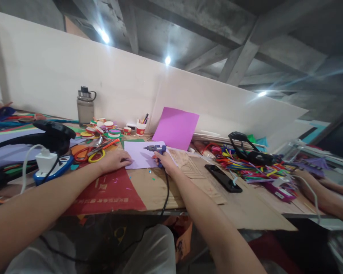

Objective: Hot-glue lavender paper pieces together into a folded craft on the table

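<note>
My right hand (162, 159) grips a blue glue gun (157, 147), its nozzle pointing left above a sheet of lavender paper (141, 161). A black cord drops from the gun over the table's front edge. My left hand (116, 161) lies at the left edge of that sheet, fingers stretched over the paper's margin. Just left of this hand are yellow-handled scissors (96, 156) and orange-handled scissors (111, 144). Under the sheet lies brown cardboard (151, 194) with a red printed part (108, 198).
A purple sheet (175, 127) leans against the white board behind. A water bottle (85, 106), paper cup (141, 128) and several decorated discs (108, 125) stand at the back. To the right are a phone (223, 178), colourful pipe cleaners (246, 167) and another person's arm (322, 194). A power strip (53, 171) sits left.
</note>
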Demonstrator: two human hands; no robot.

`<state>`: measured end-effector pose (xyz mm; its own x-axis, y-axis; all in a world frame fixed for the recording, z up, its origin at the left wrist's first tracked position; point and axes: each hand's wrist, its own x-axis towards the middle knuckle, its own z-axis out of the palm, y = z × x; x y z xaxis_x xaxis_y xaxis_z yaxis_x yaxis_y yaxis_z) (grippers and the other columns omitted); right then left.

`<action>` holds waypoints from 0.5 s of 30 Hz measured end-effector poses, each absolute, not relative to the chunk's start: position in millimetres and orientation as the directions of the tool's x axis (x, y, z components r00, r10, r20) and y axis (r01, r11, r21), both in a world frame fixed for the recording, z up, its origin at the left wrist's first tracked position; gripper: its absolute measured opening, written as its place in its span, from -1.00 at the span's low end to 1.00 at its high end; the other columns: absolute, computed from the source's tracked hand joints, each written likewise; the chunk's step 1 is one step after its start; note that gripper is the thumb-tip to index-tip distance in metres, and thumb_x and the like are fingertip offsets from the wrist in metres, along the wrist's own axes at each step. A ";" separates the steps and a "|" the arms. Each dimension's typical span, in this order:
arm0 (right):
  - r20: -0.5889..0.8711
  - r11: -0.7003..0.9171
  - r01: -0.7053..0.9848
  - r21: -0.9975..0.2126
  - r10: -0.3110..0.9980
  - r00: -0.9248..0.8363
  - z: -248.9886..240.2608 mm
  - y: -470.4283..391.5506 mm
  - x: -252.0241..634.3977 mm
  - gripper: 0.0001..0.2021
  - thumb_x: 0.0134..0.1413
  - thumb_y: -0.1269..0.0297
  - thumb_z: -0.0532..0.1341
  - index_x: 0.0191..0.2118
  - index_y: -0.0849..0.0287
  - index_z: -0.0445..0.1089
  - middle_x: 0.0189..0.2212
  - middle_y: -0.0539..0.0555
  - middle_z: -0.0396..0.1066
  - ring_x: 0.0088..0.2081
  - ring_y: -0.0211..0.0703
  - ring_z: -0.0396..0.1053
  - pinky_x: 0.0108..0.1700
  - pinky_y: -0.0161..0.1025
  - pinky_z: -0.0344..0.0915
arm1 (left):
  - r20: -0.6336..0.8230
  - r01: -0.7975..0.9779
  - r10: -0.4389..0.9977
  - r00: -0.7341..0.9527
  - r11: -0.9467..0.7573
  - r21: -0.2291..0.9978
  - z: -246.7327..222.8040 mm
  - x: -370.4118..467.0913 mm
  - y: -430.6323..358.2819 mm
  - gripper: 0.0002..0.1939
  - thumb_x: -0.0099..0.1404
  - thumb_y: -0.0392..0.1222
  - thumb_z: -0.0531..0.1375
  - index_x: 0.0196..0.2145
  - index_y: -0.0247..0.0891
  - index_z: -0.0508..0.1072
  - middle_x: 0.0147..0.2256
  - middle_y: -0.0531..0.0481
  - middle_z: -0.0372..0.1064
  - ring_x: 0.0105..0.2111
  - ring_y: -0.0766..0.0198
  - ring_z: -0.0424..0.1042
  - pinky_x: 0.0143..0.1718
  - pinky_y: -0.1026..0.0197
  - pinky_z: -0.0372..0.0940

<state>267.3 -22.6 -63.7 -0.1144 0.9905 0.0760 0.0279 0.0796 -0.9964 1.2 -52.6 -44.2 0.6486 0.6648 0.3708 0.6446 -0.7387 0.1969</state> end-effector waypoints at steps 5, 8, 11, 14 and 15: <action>0.071 0.074 0.030 -0.997 0.992 -0.107 -66.2 -20.1 266.7 -0.81 0.07 0.23 0.22 -0.46 0.23 0.36 -0.53 0.04 0.40 -0.64 -0.40 0.16 -0.60 -0.39 0.11 | 0.337 0.652 0.689 0.642 -0.722 0.233 -44.8 -1.2 -51.1 -0.73 0.29 -0.06 0.12 -0.20 -0.19 0.56 -0.20 -0.05 0.53 -0.19 0.23 0.45 -0.09 0.22 0.28; 0.063 0.068 0.048 -0.997 0.993 -0.099 -65.1 -21.7 266.7 -0.79 0.05 0.20 0.24 -0.48 0.23 0.35 -0.56 0.02 0.38 -0.65 -0.40 0.15 -0.60 -0.40 0.10 | 0.323 0.646 0.681 0.657 -0.729 0.225 -45.3 -1.5 -52.4 -0.76 0.28 -0.15 0.12 -0.20 -0.17 0.57 -0.18 -0.04 0.53 -0.16 0.22 0.46 -0.06 0.20 0.27; 0.062 0.070 0.070 -0.995 0.993 -0.101 -60.9 -27.0 267.9 -0.75 0.04 0.16 0.25 -0.52 0.23 0.35 -0.64 -0.01 0.33 -0.66 -0.40 0.14 -0.60 -0.39 0.09 | 0.338 0.634 0.673 0.658 -0.737 0.235 -46.8 -3.2 -53.2 -0.76 0.27 -0.17 0.13 -0.18 -0.14 0.57 -0.17 -0.03 0.53 -0.14 0.22 0.46 -0.03 0.19 0.26; 0.072 0.078 0.069 -0.995 0.994 -0.081 -55.8 -32.6 270.4 -0.75 0.04 0.15 0.24 -0.50 0.23 0.35 -0.66 -0.01 0.32 -0.67 -0.38 0.16 -0.60 -0.38 0.09 | 0.349 0.616 0.662 0.663 -0.748 0.247 -48.0 -5.8 -53.2 -0.76 0.28 -0.14 0.14 -0.16 -0.12 0.57 -0.18 -0.03 0.54 -0.14 0.22 0.47 -0.04 0.21 0.26; 0.076 0.081 0.068 -0.994 0.995 -0.069 -54.0 -33.8 271.4 -0.75 0.04 0.14 0.23 -0.48 0.23 0.35 -0.66 -0.01 0.33 -0.67 -0.38 0.15 -0.60 -0.38 0.09 | 0.351 0.613 0.658 0.666 -0.751 0.245 -48.0 -6.2 -53.5 -0.76 0.29 -0.13 0.14 -0.16 -0.11 0.57 -0.18 -0.03 0.54 -0.14 0.22 0.47 -0.05 0.22 0.27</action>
